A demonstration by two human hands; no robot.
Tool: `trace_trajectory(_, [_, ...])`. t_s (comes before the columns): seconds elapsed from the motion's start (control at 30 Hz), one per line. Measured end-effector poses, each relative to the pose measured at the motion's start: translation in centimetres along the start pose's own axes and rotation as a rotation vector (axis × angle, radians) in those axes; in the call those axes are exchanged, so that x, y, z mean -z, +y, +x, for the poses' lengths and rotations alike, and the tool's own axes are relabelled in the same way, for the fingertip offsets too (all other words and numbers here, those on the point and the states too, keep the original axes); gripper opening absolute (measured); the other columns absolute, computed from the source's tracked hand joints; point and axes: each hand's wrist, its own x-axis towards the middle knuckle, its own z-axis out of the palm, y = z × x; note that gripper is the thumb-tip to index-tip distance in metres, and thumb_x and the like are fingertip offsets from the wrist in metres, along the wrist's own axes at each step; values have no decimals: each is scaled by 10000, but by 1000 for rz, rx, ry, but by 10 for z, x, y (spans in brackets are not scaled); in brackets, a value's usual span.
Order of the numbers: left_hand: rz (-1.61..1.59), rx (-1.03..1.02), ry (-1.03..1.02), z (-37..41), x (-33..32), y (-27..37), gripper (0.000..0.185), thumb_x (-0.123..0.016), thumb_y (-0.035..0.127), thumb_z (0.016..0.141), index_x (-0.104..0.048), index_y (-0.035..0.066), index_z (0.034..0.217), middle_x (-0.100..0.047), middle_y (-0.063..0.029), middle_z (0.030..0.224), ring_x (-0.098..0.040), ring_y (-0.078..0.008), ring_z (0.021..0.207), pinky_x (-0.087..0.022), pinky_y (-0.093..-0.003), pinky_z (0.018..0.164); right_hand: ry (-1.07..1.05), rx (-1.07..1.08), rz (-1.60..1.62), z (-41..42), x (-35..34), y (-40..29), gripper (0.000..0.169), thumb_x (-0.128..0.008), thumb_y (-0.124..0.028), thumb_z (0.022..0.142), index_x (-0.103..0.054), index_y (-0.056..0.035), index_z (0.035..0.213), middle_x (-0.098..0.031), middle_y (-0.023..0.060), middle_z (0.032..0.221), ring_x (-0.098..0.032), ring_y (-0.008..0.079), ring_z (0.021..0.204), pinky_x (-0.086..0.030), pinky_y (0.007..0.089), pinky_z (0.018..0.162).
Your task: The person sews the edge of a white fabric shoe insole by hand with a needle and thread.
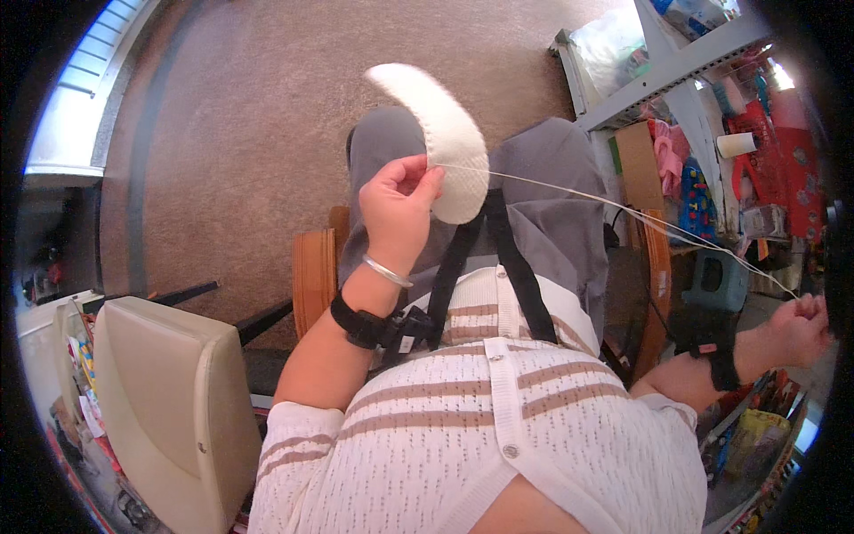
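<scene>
My left hand [403, 200] pinches the edge of a curved white felt-like piece [457, 140] between thumb and fingertips, above my knees. Stitches run along its inner edge. From beside that pinch, a long white thread [567, 189] stretches taut across to the far right. At its other end my right hand [800, 332] is drawn out to the side with the fingers closed on the thread. Whether a needle is in those fingers is too small to tell.
A beige padded chair back [157, 400] stands at my left. On my right are a metal shelf frame [674, 70] with packed goods, a white thread spool [736, 145] and a blue-grey plastic stool [715, 280]. Wooden chair arms [313, 277] flank my lap.
</scene>
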Motion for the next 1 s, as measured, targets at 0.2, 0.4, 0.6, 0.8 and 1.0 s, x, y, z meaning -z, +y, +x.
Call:
trace_trajectory(0.2, [-114, 118, -75, 0, 3, 5, 152, -659, 34, 719, -593, -29, 841, -605, -46, 736, -553, -82, 624, -457, -193, 576, -554, -134, 132, -139, -109, -63, 61, -547, -33, 800, -579, -17, 850, -574, 34, 810, -487, 97, 666, -392, 192, 571])
trace_trajectory(0.4, [-156, 123, -119, -7, 3, 8, 130, -670, 37, 714, -579, -2, 799, -604, -53, 757, -566, -97, 644, -478, -213, 601, -1325, 100, 170, -250, -167, -85, 80, -595, 6, 718, -587, -15, 795, -468, 73, 641, -469, 171, 541, -372, 253, 479])
trace_trajectory(0.6, [-173, 141, -159, -9, 3, 13, 129, -664, 40, 722, -574, 5, 808, -603, -46, 775, -560, -90, 653, -474, -211, 600, -1454, 47, 183, -290, -175, -78, 74, -565, -23, 742, -579, -12, 814, -473, 111, 680, -505, 266, 574, -404, 319, 505])
trace_trajectory(0.8, [-189, 117, -168, -9, 3, 8, 121, -654, 39, 732, -573, 6, 814, -605, -49, 775, -560, -90, 652, -475, -211, 602, -1459, 65, 169, -294, -174, -75, 82, -559, -15, 739, -579, -14, 819, -467, 113, 683, -505, 264, 574, -406, 320, 507])
trace_trajectory(1.0, [-201, 116, -169, -8, 2, 7, 112, -650, 36, 735, -574, 8, 812, -606, -50, 773, -565, -91, 648, -475, -208, 599, -1465, 48, 172, -293, -174, -74, 93, -553, -8, 740, -578, -10, 829, -464, 112, 680, -502, 262, 569, -404, 321, 504])
